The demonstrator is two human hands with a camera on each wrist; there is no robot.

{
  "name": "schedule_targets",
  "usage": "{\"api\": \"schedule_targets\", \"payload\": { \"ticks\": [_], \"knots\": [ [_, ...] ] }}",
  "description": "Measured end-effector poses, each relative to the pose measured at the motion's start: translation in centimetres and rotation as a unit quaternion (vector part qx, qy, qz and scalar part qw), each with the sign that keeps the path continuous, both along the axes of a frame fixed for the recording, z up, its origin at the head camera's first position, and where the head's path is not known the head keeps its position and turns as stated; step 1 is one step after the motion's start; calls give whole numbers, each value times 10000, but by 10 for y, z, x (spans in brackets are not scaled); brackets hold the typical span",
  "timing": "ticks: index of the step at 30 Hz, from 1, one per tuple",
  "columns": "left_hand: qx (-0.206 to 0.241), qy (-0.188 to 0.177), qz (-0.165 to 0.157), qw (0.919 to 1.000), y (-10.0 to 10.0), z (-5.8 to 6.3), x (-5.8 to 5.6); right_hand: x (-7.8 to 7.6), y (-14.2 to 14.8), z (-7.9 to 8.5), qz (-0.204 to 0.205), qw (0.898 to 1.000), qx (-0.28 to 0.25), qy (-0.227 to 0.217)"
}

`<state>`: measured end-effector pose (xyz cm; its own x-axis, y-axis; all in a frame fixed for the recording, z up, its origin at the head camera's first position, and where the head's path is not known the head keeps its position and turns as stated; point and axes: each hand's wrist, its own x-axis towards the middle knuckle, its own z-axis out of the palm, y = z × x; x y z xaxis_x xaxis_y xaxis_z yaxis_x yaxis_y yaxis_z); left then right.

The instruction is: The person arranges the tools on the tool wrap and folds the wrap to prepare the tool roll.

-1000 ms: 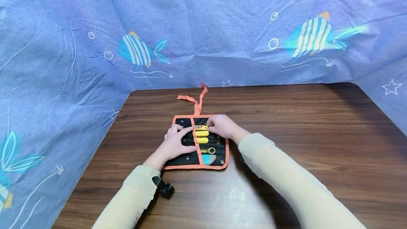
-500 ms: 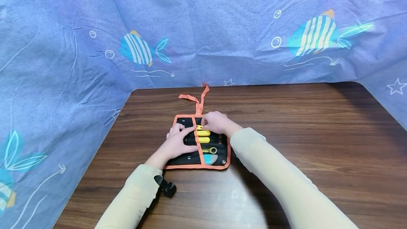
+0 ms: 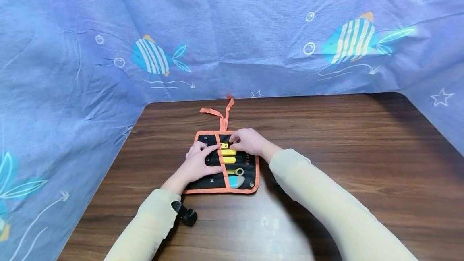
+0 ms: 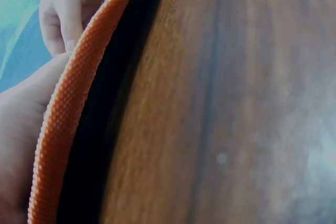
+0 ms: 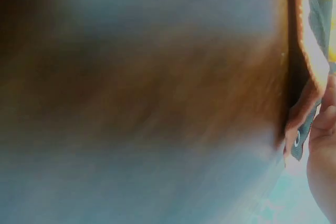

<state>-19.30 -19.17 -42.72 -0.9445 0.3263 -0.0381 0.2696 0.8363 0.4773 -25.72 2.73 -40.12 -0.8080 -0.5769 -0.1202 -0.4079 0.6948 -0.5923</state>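
A black tool pouch (image 3: 250, 148) with orange edging lies unrolled on the table. A yellow utility knife (image 3: 224, 146) sits in its top pocket, only its end sticking out. Below it show two yellow handles (image 3: 229, 152), a ring wrench (image 3: 238, 171) and a teal-and-grey tool end (image 3: 236, 182). My left hand (image 3: 195, 164) rests on the pouch's left part, index finger and thumb stretched to the orange pocket edge. My right hand (image 3: 248, 141) is right beside the knife's end, thumb and index finger apart. The pouch's orange edge (image 4: 79, 87) crosses the left wrist view.
An orange tie strap (image 3: 224, 122) extends from the pouch's far edge. The brown wooden table (image 3: 326, 132) reaches to a blue fish-print curtain (image 3: 253, 31) at the back and sides. A black wrist camera (image 3: 188, 216) hangs by the left cuff.
The utility knife has slid left, deeper into its pocket, pushed by my right hand. That hand's fingers have since drawn slightly back from its end. My left hand stays on the pouch.
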Motion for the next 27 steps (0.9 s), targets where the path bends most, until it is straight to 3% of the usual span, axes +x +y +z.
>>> {"api": "schedule_targets", "payload": {
  "ticks": [8, 20, 27],
  "knots": [
    [-25, -87, 22, 10000, 1, 3, 1, 8, 14, -2, -134, 9994, -326, 71],
    [-72, -84, 9, 9999, 0, 6, 3, 38, 30, -4, 75, 9980, -606, 178],
    [-64, 150, -130, 9998, -3, 13, 7, 53, 36, -1, 126, 9972, -718, 166]
  ]
}}
